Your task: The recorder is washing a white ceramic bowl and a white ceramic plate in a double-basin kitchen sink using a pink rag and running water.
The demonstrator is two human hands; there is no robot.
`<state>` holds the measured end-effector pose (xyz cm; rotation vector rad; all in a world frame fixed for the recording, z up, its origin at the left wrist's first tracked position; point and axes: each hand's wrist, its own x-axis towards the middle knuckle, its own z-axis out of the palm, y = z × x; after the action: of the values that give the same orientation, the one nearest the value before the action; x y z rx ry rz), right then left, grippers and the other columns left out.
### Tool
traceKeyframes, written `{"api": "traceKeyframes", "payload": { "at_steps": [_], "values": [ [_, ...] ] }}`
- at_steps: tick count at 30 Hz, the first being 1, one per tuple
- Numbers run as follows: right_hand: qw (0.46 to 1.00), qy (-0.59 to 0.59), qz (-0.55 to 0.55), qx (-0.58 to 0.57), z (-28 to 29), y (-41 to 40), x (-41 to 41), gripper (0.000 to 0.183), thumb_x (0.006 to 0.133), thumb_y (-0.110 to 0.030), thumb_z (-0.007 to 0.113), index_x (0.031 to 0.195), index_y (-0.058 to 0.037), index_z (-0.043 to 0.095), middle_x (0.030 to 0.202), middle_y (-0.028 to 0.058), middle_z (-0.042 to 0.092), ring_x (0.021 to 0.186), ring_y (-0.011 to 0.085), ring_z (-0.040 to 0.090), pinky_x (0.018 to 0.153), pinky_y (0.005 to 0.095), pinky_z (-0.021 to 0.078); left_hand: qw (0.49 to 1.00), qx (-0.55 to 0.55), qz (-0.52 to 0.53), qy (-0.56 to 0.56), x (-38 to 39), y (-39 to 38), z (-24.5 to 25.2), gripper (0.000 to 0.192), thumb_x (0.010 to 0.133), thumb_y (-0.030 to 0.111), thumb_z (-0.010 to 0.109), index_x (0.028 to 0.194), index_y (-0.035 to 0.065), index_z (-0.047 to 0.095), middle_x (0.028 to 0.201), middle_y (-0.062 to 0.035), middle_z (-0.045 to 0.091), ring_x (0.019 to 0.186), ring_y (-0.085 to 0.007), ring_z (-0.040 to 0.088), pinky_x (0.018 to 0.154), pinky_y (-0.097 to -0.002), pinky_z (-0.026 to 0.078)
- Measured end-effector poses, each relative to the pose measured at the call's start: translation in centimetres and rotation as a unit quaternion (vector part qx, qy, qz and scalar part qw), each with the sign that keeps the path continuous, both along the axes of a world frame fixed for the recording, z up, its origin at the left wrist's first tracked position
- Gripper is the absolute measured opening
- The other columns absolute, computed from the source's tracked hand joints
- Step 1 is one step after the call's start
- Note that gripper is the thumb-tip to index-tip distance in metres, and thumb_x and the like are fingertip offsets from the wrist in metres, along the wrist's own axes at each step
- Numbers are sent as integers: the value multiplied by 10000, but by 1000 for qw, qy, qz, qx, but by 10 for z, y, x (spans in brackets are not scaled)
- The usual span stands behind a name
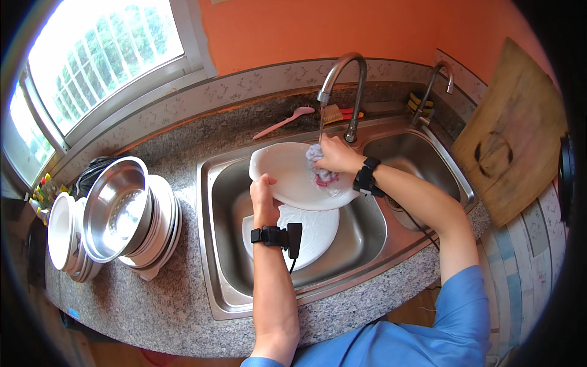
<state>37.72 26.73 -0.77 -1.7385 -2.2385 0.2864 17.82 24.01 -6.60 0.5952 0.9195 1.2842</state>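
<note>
My left hand point(264, 199) grips the left edge of a white oval dish point(279, 169), which is tilted over the larger basin of a stainless steel sink point(367, 238). In my right hand point(337, 156) is a wet, crumpled grey cloth point(315, 155) with some red on it, pressed to the dish's inner face. A thin stream of water falls from the curved metal faucet point(341, 69) beside my right hand. Another white dish point(316, 238) lies in the basin below, partly hidden by the held dish and my left wrist.
Stacked white plates point(169, 220), a steel colander point(119, 211) and white bowls point(62, 231) stand on the granite counter at left. Behind the sink lie a pink long-handled utensil point(284, 123) and a brush point(332, 113). A smaller faucet point(431, 85) and a wooden board point(513, 133) stand at right.
</note>
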Motion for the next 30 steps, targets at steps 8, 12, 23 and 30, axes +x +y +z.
{"api": "traceKeyframes", "payload": {
  "at_steps": [8, 12, 23, 30],
  "values": [
    [986, 20, 68, -154, -23, 4, -23, 702, 640, -370, 725, 1087, 102, 461, 1100, 251, 539, 1032, 330, 537, 852, 357, 441, 1000, -3, 14, 21, 0, -2, 0, 303, 668, 138, 480, 935, 2, 523, 816, -106, 545, 650, -232, 583, 478, -380, 514],
    [996, 44, -9, -79, -41, 13, -27, 647, 663, -323, 715, 1103, 80, 465, 1027, 255, 573, 997, 355, 555, 846, 367, 444, 997, 7, -45, 60, 9, -5, 8, 408, 820, 308, 506, 1115, 26, 504, 984, -120, 590, 823, -250, 615, 615, -426, 536],
    [904, 208, 332, -170, -26, 1, -37, 540, 666, -174, 686, 1153, -27, 506, 1039, 121, 536, 957, 226, 515, 842, 313, 408, 998, -33, -41, 28, 6, 8, -7, 410, 857, 401, 460, 1070, 60, 535, 917, -98, 601, 747, -233, 616, 549, -424, 522],
    [877, 84, 333, -336, -49, 9, -3, 552, 558, -30, 651, 1103, -27, 563, 998, 121, 571, 943, 249, 525, 811, 310, 427, 999, 2, -10, 49, 10, 4, -4, 381, 866, 324, 491, 1116, 40, 535, 999, -89, 597, 857, -214, 589, 631, -369, 486]
  ]
}}
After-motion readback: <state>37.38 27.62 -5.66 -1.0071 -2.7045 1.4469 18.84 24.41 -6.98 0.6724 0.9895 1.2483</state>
